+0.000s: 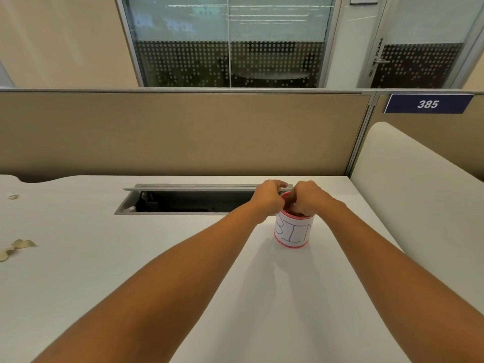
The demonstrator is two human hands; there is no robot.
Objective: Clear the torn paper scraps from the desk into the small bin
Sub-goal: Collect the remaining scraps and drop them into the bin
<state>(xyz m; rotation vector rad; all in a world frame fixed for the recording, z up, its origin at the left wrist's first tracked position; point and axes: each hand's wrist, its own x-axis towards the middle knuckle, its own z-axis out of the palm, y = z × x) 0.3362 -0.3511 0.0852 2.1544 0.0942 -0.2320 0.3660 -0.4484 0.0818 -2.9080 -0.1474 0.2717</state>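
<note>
Head view is showing the small bin [293,231] near the far right corner of the desk [131,271], its mouth hiding under the left hand [269,196] and right hand [309,197]. Both are curling fingers over the rim; what they are holding, I cannot tell. Paper scraps [18,246] are lying at the left edge.

The small bin [293,233] stood on the bench [131,271], right of centre, just in front of the right end of the cable trough [188,203] sunk into the bench top. Both hands met over the bin's mouth: the left hand [269,197] at its left rim, the right hand [307,199] above its right side. Paper scraps [18,246] lay at the bench's left edge, well apart from the bin, with a smaller scrap [13,197] farther back. A partition panel [183,132] stood behind the bench and a side divider [419,192] to its right. A number sign [428,104] hung on the partition behind the divider.
</note>
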